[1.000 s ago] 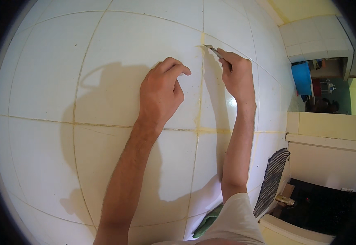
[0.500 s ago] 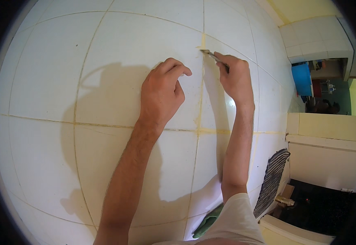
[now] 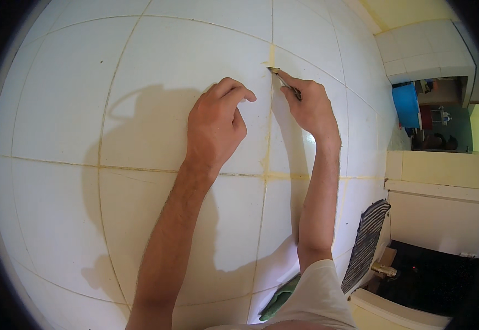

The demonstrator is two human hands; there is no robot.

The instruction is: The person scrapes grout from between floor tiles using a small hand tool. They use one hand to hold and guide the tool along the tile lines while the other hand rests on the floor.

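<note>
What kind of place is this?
Probably a room inside somebody's home. There's a white tiled floor, a dark striped mat lying on it, and a blue container farther off on the right.

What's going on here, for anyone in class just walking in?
A person's right hand grips a small pointed metal tool, its tip at a yellowish grout line between white tiles. The left hand is loosely curled over the tiles; no object shows in it. A dark striped mat lies off to the right.
</note>
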